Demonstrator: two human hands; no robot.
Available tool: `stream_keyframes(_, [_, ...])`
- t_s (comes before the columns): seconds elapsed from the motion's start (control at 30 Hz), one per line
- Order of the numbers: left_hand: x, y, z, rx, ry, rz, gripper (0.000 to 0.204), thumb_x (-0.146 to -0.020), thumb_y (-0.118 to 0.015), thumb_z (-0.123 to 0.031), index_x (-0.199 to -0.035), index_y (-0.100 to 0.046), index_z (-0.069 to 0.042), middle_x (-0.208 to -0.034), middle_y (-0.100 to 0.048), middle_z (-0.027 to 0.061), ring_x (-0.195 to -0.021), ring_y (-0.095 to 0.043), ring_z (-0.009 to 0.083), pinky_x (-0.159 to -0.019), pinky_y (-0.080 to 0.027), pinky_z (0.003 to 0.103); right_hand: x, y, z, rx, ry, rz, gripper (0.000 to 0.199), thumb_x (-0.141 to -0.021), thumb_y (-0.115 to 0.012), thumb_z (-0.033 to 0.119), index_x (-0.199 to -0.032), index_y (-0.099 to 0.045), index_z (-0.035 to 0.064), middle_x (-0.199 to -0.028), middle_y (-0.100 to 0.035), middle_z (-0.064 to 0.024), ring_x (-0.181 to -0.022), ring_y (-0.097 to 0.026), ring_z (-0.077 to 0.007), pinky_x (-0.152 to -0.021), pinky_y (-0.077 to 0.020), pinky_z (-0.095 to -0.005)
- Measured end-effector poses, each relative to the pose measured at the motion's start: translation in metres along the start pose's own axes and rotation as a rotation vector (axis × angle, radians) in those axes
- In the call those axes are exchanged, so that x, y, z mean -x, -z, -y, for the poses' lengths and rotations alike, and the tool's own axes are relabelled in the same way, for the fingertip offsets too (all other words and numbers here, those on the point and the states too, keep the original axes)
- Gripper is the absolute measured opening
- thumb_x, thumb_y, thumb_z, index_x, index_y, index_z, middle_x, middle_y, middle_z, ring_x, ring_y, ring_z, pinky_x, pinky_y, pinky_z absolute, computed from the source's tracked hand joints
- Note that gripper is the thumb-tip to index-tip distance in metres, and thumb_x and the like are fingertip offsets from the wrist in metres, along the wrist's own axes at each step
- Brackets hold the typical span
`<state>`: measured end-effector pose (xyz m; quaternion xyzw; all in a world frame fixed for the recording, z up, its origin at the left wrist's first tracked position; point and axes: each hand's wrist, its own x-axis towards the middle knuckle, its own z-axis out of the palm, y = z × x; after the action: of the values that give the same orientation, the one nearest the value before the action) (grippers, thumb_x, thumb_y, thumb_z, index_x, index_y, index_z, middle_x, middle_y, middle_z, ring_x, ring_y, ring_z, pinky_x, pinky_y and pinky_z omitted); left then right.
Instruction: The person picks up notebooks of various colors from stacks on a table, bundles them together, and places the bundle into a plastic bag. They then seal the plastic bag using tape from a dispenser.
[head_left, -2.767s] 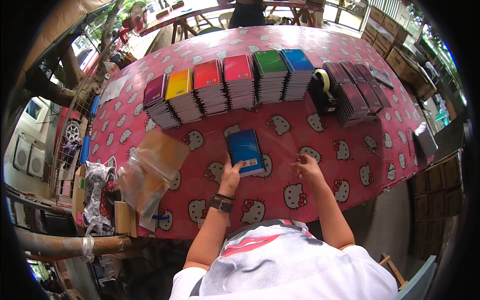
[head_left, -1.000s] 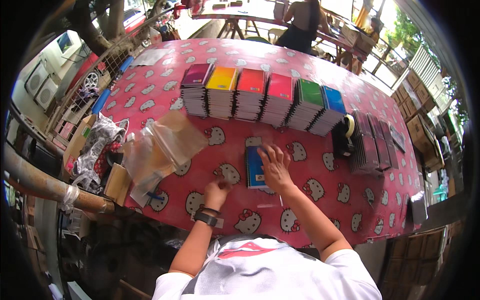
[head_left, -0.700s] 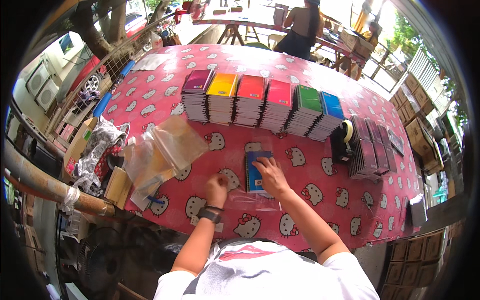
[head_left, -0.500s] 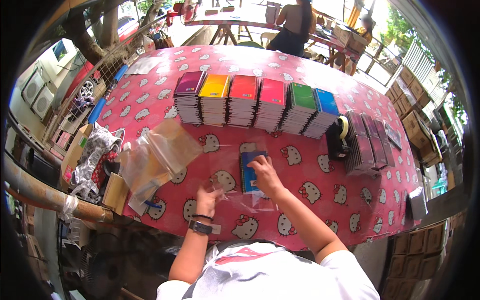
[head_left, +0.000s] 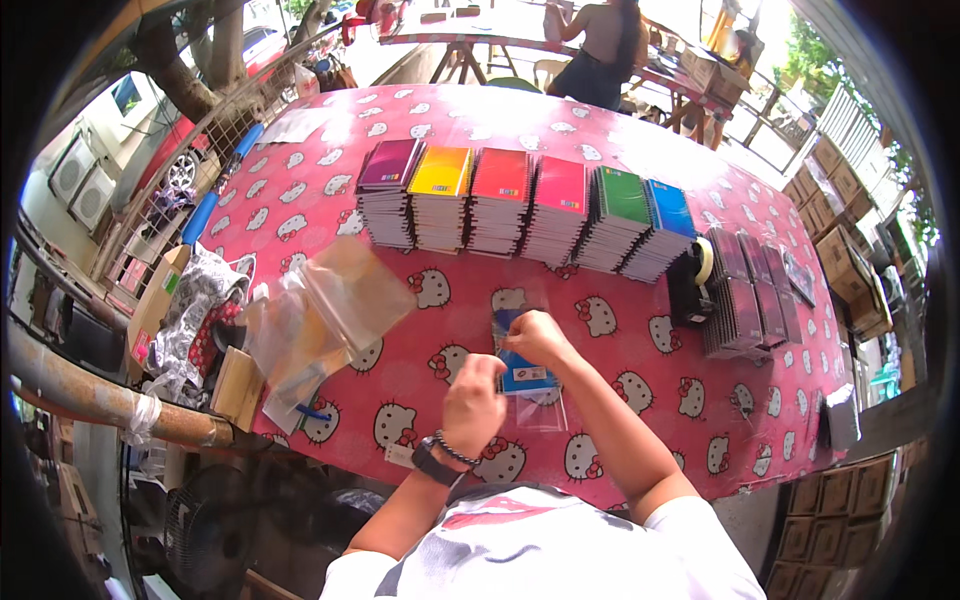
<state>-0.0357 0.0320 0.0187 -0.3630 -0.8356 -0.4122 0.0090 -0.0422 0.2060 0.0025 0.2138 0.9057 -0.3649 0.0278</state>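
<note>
A small blue spiral notebook (head_left: 526,376) lies before me on the pink cat-print tablecloth (head_left: 590,400). Clear plastic (head_left: 541,416) shows around it and reaches past its near edge; whether the notebook is fully inside it I cannot tell. My right hand (head_left: 537,338) comes over the notebook from the right, its bent fingers gripping the upper part. Close by the notebook's left edge is my left hand (head_left: 474,400), fingers curled together. What those fingers hold, if anything, is hidden.
Beyond my hands stands a row of notebook stacks (head_left: 499,205) in several colours. A black tape dispenser (head_left: 690,285) and wrapped dark notebook packs (head_left: 745,295) are at right. Loose plastic bags (head_left: 335,305) and a cloth bag (head_left: 205,310) lie left. A person (head_left: 603,55) is at the far table.
My left hand has moved right and closer to the notebook, its fingers now curled. The right hand stays on the notebook, which now has a small white label showing near its lower edge.
</note>
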Motion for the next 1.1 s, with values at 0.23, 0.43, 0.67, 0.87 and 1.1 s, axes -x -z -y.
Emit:
stream_keyframes(0.23, [0.018, 0.036, -0.006, 0.799, 0.084, 0.877, 0.024, -0.072, -0.054, 0.003, -0.092, -0.065, -0.001, -0.080, -0.066, 0.0080, -0.074, -0.063, 0.0119, -0.067, -0.050, 0.026, 0.000, 0.010, -0.008, -0.174, -0.060, 0.029, 0.024, -0.071, -0.065, 0.024, -0.074, -0.068, 0.0007, -0.066, -0.063, -0.0156, -0.062, -0.063, -0.0236, -0.063, -0.0492, -0.0353])
stream_keyframes(0.43, [-0.037, -0.041, 0.095, 0.280, -0.198, 0.114, 0.034, -0.089, -0.048, -0.011, -0.122, -0.053, -0.004, -0.126, -0.051, 0.0148, -0.117, -0.047, 0.0242, -0.100, -0.035, 0.035, 0.001, 0.012, -0.006, -0.145, -0.043, 0.065, 0.027, -0.075, -0.063, 0.027, -0.072, -0.068, 0.0012, -0.065, -0.065, -0.0105, -0.061, -0.061, -0.0150, -0.061, -0.0476, -0.0308])
stream_keyframes(0.67, [-0.120, -0.079, 0.098, -0.003, -0.411, -0.132, 0.041, -0.089, -0.048, -0.015, -0.128, -0.043, -0.003, -0.133, -0.042, 0.0189, -0.123, -0.037, 0.0372, -0.103, -0.028, 0.043, 0.000, 0.011, -0.010, -0.213, -0.031, 0.120, 0.026, -0.077, -0.061, 0.025, -0.075, -0.068, 0.0006, -0.070, -0.065, -0.0124, -0.066, -0.062, -0.0187, -0.066, -0.0480, -0.0327])
stream_keyframes(0.87, [-0.028, -0.057, 0.083, 0.247, -0.259, 0.049, 0.040, -0.093, -0.039, -0.017, -0.129, -0.042, -0.001, -0.138, -0.036, 0.0184, -0.129, -0.030, 0.0382, -0.105, -0.023, 0.046, 0.002, 0.013, -0.014, -0.195, -0.013, 0.149, 0.027, -0.078, -0.059, 0.026, -0.079, -0.068, 0.0009, -0.073, -0.065, -0.0144, -0.073, -0.063, -0.0206, -0.069, -0.0481, -0.0320])
stream_keyframes(1.1, [-0.028, -0.058, 0.079, 0.035, -0.220, 0.327, 0.053, -0.095, -0.031, -0.033, -0.139, -0.027, -0.003, -0.146, -0.020, 0.0169, -0.136, -0.013, 0.0388, -0.107, -0.008, 0.054, 0.028, 0.016, -0.044, 0.207, 0.471, 0.213, 0.058, -0.063, -0.072, 0.009, -0.118, -0.054, 0.0069, -0.129, -0.047, -0.0135, -0.124, -0.036, -0.0328, -0.097, -0.0355, -0.0453])
